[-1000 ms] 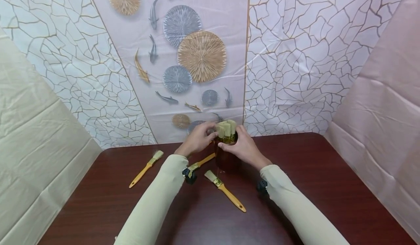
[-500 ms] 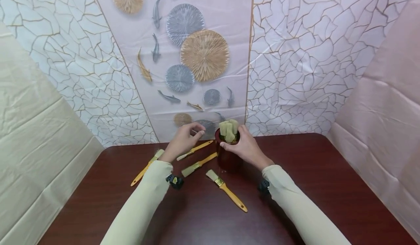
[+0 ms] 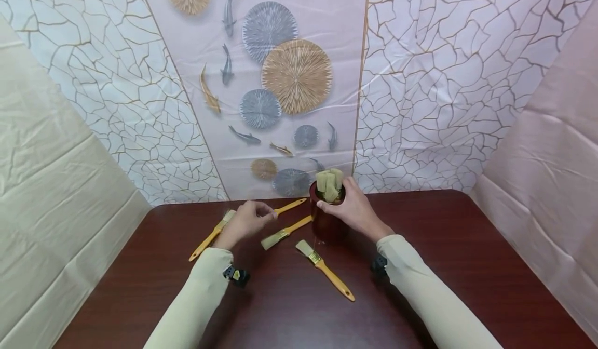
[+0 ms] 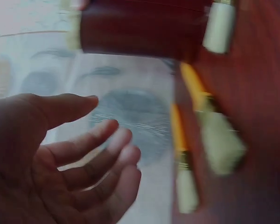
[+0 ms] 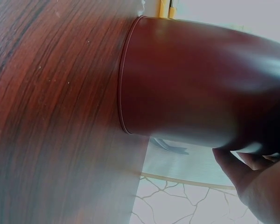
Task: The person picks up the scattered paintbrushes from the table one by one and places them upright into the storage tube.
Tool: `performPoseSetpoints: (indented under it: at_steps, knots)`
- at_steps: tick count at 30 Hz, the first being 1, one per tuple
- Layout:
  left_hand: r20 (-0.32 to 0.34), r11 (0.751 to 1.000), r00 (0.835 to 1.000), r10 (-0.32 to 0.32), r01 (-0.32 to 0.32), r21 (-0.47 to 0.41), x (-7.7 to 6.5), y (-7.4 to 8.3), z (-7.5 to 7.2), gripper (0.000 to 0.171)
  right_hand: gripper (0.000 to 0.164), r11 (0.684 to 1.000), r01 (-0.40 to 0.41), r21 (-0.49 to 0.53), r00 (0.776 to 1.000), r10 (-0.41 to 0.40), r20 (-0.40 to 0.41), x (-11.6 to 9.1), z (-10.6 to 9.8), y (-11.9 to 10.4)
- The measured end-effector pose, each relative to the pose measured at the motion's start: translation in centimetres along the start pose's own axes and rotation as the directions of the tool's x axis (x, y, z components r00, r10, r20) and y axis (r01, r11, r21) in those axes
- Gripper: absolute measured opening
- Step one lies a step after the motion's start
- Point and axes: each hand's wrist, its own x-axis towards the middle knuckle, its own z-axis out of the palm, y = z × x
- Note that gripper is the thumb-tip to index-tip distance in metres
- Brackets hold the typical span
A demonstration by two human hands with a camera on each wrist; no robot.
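A dark red cup (image 3: 327,227) stands upright on the table and holds several paintbrushes (image 3: 330,183), bristles up. My right hand (image 3: 359,211) grips the cup near its rim, thumb at the front; in the right wrist view, fingertips of that hand (image 5: 266,186) touch the cup wall (image 5: 191,79). Left of the cup, my left hand (image 3: 247,222) hovers over the table with nothing in it. The left wrist view has its fingers loosely bent, apart from the thumb. Nearest to it lies a yellow-handled paintbrush (image 3: 290,205), whose bristles it hides in the head view.
Another paintbrush (image 3: 285,233) lies with its handle end by the cup. One more paintbrush (image 3: 327,271) lies in front of the cup, and another paintbrush (image 3: 212,235) is at the left, partly behind my left hand. A patterned cloth (image 3: 299,131) hangs behind the table (image 3: 420,286).
My left hand has left the bristles at the cup's mouth and moved left and down towards the loose brushes. One brush in the cup now leans forward. My right hand stays on the cup.
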Motion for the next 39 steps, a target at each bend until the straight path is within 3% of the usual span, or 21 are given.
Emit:
performPoseSetpoints:
  at_steps: [6,12,18,25,30,33,36,39]
  knots:
    - [0.007,0.989,0.994,-0.112,0.111,0.098,0.2,-1.7,3.3,0.017,0.097,1.000,0.000,0.004,1.000,0.000,0.001,0.1,-0.1,0.0]
    - [-0.020,0.980,0.997,-0.071,0.074,0.183,0.8,-2.5,5.4,0.030,0.099,1.000,-0.018,0.006,1.000,0.018,0.010,-0.1,0.1,0.1]
    - [-0.021,0.953,0.999,-0.032,0.037,0.302,0.8,-3.1,5.0,0.017,0.101,0.999,-0.031,0.008,0.999,0.031,0.015,-0.1,0.1,0.0]
    - [-0.054,0.850,0.998,0.021,0.011,0.526,-0.3,-4.6,2.7,0.015,0.100,1.000,-0.017,0.011,1.000,0.017,0.005,0.1,0.0,0.1]
    - [-0.046,0.827,0.994,0.100,-0.057,0.560,-1.0,-5.6,2.1,0.023,0.097,1.000,0.009,0.008,1.000,-0.009,-0.008,0.3,0.0,0.3]
    - [-0.020,0.841,0.987,0.158,-0.124,0.527,-1.4,-5.7,2.5,0.028,0.097,1.000,0.012,-0.001,1.000,-0.012,-0.007,0.3,0.0,0.3]
    - [0.029,0.833,0.963,0.268,-0.247,0.494,-1.8,-5.6,2.9,0.029,0.097,1.000,0.006,-0.006,1.000,-0.006,-0.002,0.2,0.0,0.3]
    - [0.077,0.803,0.927,0.367,-0.358,0.477,-2.1,-5.6,3.0,0.027,0.096,1.000,0.001,-0.001,1.000,-0.001,-0.001,0.1,0.1,0.1]
